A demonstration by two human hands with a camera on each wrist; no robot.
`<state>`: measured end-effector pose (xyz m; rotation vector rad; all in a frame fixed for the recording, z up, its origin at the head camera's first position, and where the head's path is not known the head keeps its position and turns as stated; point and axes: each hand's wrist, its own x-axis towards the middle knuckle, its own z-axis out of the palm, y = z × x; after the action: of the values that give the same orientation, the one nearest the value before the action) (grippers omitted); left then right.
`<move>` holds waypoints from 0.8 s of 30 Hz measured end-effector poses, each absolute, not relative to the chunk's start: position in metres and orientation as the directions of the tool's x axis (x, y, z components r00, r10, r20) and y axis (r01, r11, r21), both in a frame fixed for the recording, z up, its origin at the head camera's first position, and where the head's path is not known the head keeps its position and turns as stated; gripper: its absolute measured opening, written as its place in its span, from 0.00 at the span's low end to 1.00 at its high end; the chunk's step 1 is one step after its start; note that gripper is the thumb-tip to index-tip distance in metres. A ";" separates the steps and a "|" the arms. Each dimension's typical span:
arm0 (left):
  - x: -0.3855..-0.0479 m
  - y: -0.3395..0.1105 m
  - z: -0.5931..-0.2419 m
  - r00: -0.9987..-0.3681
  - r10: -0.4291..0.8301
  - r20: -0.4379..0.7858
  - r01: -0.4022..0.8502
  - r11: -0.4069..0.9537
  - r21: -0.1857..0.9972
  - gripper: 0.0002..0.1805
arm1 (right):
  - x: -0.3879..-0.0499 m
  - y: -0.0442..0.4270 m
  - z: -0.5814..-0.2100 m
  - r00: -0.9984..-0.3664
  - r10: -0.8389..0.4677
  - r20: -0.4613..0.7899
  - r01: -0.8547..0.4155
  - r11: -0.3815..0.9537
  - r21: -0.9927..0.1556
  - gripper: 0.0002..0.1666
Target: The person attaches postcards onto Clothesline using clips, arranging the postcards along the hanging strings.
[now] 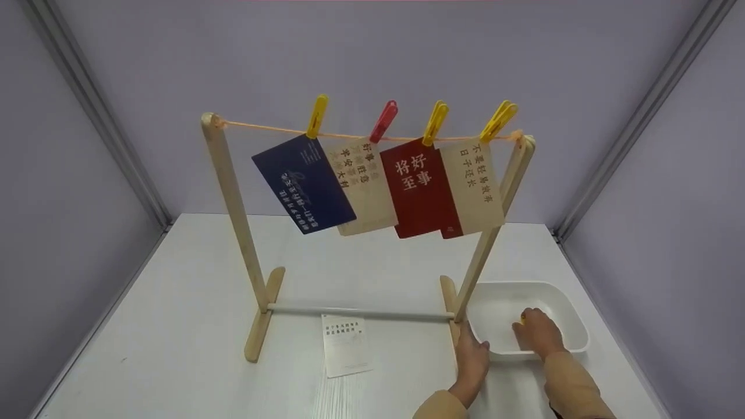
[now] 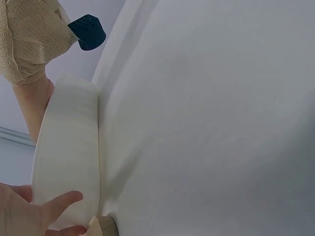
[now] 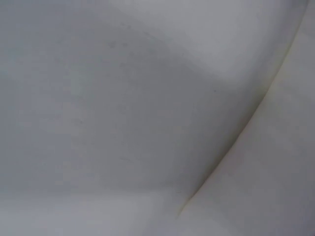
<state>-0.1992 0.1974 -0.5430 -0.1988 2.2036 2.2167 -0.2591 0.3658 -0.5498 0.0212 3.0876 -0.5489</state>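
In the head view my right hand reaches into a white basin at the right. A small bit of a yellow clothespin shows at its fingertips; the rest is hidden. My left hand holds the basin's left side, close to the rack's right foot. In the left wrist view the fingers of that hand lie along the basin's outer wall, with the thumb at the rim. The right wrist view shows only plain white surfaces and a curved edge, no hand.
A wooden rack carries an orange string. Yellow and red clothespins hold a blue card, a red card and cream cards on it. Another printed card lies on the white table.
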 end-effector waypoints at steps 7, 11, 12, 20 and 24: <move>-0.200 0.200 -0.545 -0.991 -0.095 -0.093 -0.093 -0.010 0.996 0.33 | -0.255 0.363 -0.547 -0.986 -0.007 0.165 -0.087 0.871 -0.483 0.16; -0.201 0.200 -0.544 -0.989 -0.114 -0.097 -0.096 -0.009 0.995 0.33 | -0.250 0.355 -0.541 -0.977 0.026 0.212 -0.106 0.804 -0.585 0.18; -0.201 0.200 -0.543 -0.988 -0.119 -0.099 -0.098 -0.010 0.995 0.32 | -0.249 0.352 -0.539 -0.975 0.038 0.217 -0.104 0.788 -0.606 0.18; -0.199 0.200 -0.542 -0.983 -0.143 -0.111 -0.113 0.002 0.994 0.31 | -0.239 0.330 -0.544 -0.962 0.081 0.261 -0.119 0.736 -0.667 0.20; -0.197 0.201 -0.544 -0.986 -0.142 -0.090 -0.085 -0.039 0.996 0.30 | -0.237 0.329 -0.551 -0.953 0.079 0.293 -0.139 0.746 -0.652 0.18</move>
<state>-0.1968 0.2014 -0.5439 -0.2610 2.2047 2.2793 -0.2373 0.3288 -0.5510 -0.0565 3.2161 -1.2432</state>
